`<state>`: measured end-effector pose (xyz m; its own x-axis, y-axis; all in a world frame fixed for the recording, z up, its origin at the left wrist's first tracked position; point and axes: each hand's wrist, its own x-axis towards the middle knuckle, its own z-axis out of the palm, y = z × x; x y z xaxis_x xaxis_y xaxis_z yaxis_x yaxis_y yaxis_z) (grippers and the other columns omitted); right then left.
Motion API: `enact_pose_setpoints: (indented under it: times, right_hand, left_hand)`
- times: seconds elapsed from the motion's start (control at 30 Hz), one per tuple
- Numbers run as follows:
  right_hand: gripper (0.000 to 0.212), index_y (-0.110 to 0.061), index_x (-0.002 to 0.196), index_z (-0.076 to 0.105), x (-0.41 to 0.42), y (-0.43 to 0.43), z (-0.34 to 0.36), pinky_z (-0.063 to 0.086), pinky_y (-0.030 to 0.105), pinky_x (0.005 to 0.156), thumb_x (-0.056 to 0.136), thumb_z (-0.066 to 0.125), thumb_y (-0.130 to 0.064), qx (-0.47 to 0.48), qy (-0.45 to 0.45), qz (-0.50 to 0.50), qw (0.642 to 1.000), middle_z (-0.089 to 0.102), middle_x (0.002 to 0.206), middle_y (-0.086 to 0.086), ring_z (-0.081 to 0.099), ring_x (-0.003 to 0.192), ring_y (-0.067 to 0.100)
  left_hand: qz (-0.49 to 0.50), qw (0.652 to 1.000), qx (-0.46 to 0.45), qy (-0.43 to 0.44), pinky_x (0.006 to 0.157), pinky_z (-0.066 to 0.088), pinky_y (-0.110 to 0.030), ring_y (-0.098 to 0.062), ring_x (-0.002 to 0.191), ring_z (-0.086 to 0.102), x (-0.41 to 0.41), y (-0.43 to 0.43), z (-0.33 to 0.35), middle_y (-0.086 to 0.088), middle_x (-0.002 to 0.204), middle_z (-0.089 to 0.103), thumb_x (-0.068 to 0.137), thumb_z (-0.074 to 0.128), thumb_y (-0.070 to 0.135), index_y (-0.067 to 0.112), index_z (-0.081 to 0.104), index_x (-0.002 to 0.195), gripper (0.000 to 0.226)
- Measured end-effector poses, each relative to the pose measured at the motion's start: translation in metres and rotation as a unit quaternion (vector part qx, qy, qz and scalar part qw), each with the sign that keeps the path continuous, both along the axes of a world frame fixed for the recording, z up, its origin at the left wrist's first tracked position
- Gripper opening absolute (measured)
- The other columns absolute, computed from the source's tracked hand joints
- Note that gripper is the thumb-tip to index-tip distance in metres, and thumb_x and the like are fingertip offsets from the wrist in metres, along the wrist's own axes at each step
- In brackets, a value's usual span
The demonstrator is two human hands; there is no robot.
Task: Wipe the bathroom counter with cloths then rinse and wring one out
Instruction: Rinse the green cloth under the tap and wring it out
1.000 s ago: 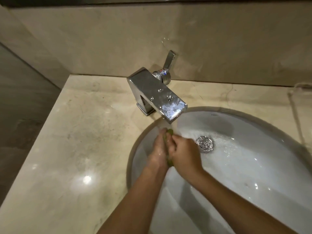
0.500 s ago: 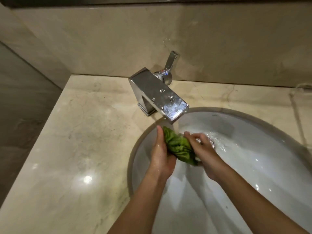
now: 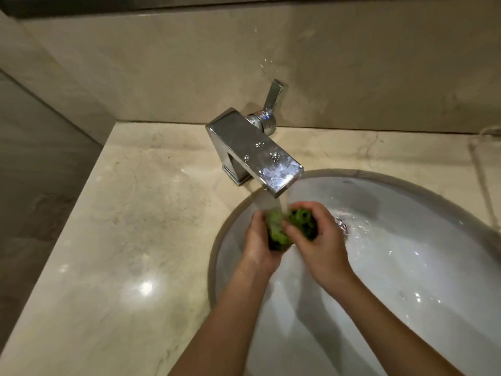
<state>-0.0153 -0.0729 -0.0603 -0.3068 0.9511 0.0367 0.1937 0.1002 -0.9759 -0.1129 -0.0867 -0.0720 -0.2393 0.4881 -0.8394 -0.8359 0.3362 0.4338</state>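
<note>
A wet green cloth (image 3: 282, 234) is bunched between both hands over the white sink (image 3: 406, 256). My left hand (image 3: 257, 242) grips its left side and my right hand (image 3: 322, 240) wraps over its right side. Water runs from the chrome faucet (image 3: 254, 156) straight onto the cloth. The faucet lever (image 3: 273, 97) stands tilted up at the back. The beige marble counter (image 3: 135, 226) surrounds the basin.
The drain (image 3: 342, 226) shows just right of my right hand, with water flowing over it. A marble backsplash wall (image 3: 352, 63) rises behind the faucet. The counter's left edge (image 3: 54, 240) drops off beside a side wall.
The hands pulled apart with the cloth stretched between them, then came together again, bunching the cloth under the stream. The right hand now covers more of the cloth.
</note>
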Motion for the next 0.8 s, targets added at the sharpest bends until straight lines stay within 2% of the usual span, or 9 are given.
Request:
enact_pose_setpoints:
  times: [0.07,0.17,0.27,0.3,0.37,0.43,0.57,0.7,0.8]
  right_hand:
    - [0.014,-0.016,0.087,0.054,-0.001,-0.013,-0.006,0.037,0.014,0.069,0.078,0.064,-0.021,0.138,-0.08,0.051,0.986,0.049,0.088,-0.002,0.047,0.079,0.009]
    - [0.015,-0.024,0.079,0.043,-0.011,-0.001,-0.016,0.039,0.031,0.057,0.083,0.049,-0.037,0.205,-0.198,0.043,0.958,0.045,0.076,0.001,0.046,0.066,0.02]
    - [0.041,-0.019,0.062,0.047,-0.02,0.036,-0.016,0.041,0.035,0.053,0.095,0.039,-0.042,0.034,-0.197,-0.086,0.976,0.05,0.059,0.001,0.054,0.059,0.028]
    - [0.044,-0.017,0.06,0.051,-0.022,0.032,-0.014,0.039,0.033,0.054,0.097,0.04,-0.039,0.008,-0.191,-0.1,0.976,0.054,0.059,0.006,0.056,0.062,0.031]
    - [0.039,-0.01,0.072,0.064,-0.028,0.005,-0.011,0.039,0.034,0.057,0.096,0.042,-0.032,0.067,-0.202,-0.062,0.975,0.063,0.07,0.014,0.06,0.067,0.034]
    - [0.04,-0.008,0.077,0.064,-0.03,-0.011,-0.011,0.04,0.034,0.057,0.092,0.038,-0.033,0.092,-0.223,-0.008,0.97,0.065,0.076,0.015,0.06,0.068,0.034]
    - [0.052,-0.014,0.055,0.046,-0.032,0.042,-0.012,0.03,0.028,0.048,0.099,0.033,-0.04,-0.052,-0.248,-0.12,0.96,0.05,0.055,0.007,0.053,0.058,0.029]
    - [0.039,-0.012,0.069,0.056,-0.041,-0.003,-0.006,0.038,0.034,0.057,0.096,0.041,-0.037,-0.003,-0.265,-0.04,0.964,0.064,0.073,0.018,0.059,0.069,0.035]
    - [0.044,-0.012,0.07,0.056,-0.028,0.019,-0.012,0.032,0.029,0.05,0.097,0.038,-0.041,-0.01,-0.299,-0.065,0.952,0.06,0.067,0.016,0.058,0.066,0.034]
  left_hand:
    - [0.028,0.998,0.007,-0.054,0.059,0.052,-0.029,-0.024,0.066,0.059,-0.004,0.006,-0.002,-0.013,0.071,0.057,0.094,0.04,0.047,0.008,0.056,0.075,0.046]
    - [0.017,0.997,0.03,-0.067,0.043,0.046,-0.018,-0.018,0.047,0.057,0.009,0.006,-0.001,-0.007,0.054,0.054,0.093,0.043,0.034,0.011,0.056,0.059,0.043]
    - [0.01,0.999,0.021,-0.023,0.049,0.05,-0.022,-0.019,0.06,0.063,0.027,0.004,-0.001,-0.009,0.071,0.066,0.098,0.038,0.037,0.011,0.066,0.076,0.045]
    - [0.017,0.999,0.023,-0.018,0.047,0.049,-0.02,-0.017,0.056,0.062,0.025,0.004,-0.002,-0.008,0.066,0.065,0.099,0.037,0.038,0.009,0.065,0.069,0.05]
    - [0.052,0.998,0.036,-0.012,0.042,0.043,-0.015,-0.011,0.041,0.055,0.011,0.006,-0.006,-0.002,0.05,0.054,0.099,0.039,0.035,0.014,0.055,0.054,0.052]
    - [0.072,0.997,0.031,0.004,0.04,0.04,-0.013,-0.01,0.037,0.05,0.006,0.004,-0.005,0.0,0.046,0.048,0.098,0.041,0.035,0.017,0.05,0.057,0.045]
    - [-0.006,0.998,-0.009,0.056,0.041,0.04,-0.02,-0.015,0.045,0.05,0.022,0.015,-0.003,-0.001,0.052,0.05,0.099,0.039,0.031,0.016,0.051,0.063,0.041]
    - [0.034,0.995,0.034,0.087,0.039,0.037,-0.014,-0.012,0.043,0.047,-0.001,0.011,0.0,-0.002,0.055,0.046,0.099,0.039,0.027,0.016,0.047,0.065,0.037]
    - [-0.026,0.996,0.029,0.079,0.039,0.04,-0.017,-0.013,0.042,0.05,0.019,0.002,-0.006,-0.001,0.048,0.051,0.098,0.039,0.029,0.015,0.051,0.068,0.036]
